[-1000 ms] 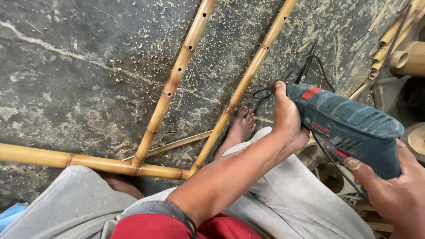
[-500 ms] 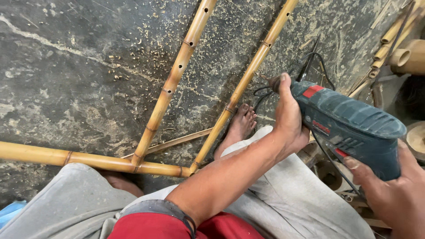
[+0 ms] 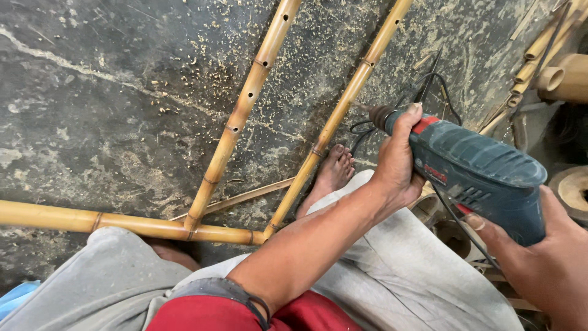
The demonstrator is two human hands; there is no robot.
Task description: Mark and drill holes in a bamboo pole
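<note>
A seated person is gripping a green electric drill point(image 3: 474, 175) above the lap: left hand point(image 3: 398, 162) wrapping its nose, right hand point(image 3: 545, 257) clasping the handle. Likely next: aiming the bit at the bamboo frame point(image 3: 245, 107) lying on the floor point(image 3: 110, 104).

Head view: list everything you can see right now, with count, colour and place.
power drill: one, dark green with red trim, right, held in both hands
bamboo poles: three, tan; two drilled ones slanting up, one lying across lower left
drill cord: one, black, on floor ahead of drill
bamboo offcuts: several, tan, upper right
floor: dark grey, strewn with sawdust
foot: one, bare, centre
left hand: around drill's front
right hand: on rear grip
</note>
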